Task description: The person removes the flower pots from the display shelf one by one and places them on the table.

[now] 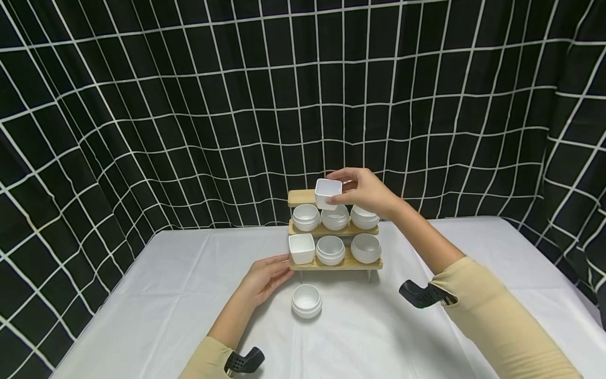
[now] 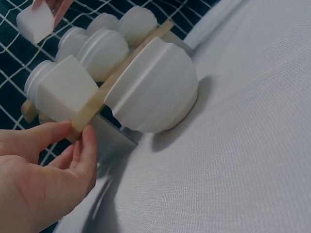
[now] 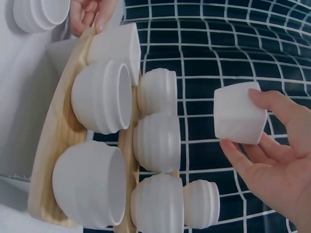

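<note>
My right hand [image 1: 366, 190] pinches a small square white bowl [image 1: 328, 192] in the air, in front of the top shelf of a wooden tiered stand [image 1: 303, 198]. In the right wrist view that square bowl [image 3: 238, 112] is apart from every other bowl. The left hand [image 1: 267, 276] grips the left end of the stand's lowest board between thumb and fingers, as the left wrist view shows at the board [image 2: 87, 110]. On that board stand a square bowl [image 1: 301, 248] and two round ones [image 1: 330, 250]. Three round bowls [image 1: 305, 217] line the middle shelf.
A ribbed round white bowl [image 1: 306, 301] stands on the white tablecloth [image 1: 156, 300] in front of the stand. Another small round bowl [image 3: 201, 204] shows beyond the middle row in the right wrist view. A black curtain with white grid lines [image 1: 236, 105] hangs behind the table.
</note>
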Action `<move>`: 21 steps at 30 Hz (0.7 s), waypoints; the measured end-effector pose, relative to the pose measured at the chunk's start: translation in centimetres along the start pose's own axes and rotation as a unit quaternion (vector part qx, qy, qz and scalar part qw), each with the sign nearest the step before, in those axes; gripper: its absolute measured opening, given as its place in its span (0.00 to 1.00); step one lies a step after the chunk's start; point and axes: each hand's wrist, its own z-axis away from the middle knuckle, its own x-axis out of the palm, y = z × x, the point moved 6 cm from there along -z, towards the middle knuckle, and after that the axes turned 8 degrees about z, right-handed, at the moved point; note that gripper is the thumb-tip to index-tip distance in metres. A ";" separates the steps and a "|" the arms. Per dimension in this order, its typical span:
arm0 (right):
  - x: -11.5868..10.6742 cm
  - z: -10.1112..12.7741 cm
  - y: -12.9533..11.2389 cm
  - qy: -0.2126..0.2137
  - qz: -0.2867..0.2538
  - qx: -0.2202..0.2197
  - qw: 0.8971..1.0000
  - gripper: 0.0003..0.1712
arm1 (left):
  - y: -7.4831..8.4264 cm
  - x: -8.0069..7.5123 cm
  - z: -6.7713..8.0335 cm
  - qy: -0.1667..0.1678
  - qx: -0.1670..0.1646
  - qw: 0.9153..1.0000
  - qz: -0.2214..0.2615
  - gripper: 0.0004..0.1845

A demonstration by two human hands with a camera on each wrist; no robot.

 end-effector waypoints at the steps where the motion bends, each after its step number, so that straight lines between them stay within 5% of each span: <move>1: 0.0 0.1 0.0 0.000 -0.002 0.000 1.000 0.34 | 0.0 0.0 0.0 0.000 0.000 1.000 0.001 0.23; 14: 0.8 2.1 0.1 -0.004 -0.051 -0.025 0.998 0.33 | -0.1 0.0 -0.1 0.001 0.000 1.000 0.008 0.23; 21: 1.0 3.4 0.5 0.005 -0.029 -0.025 0.999 0.34 | -0.1 -0.1 -0.1 0.000 0.002 1.000 0.006 0.23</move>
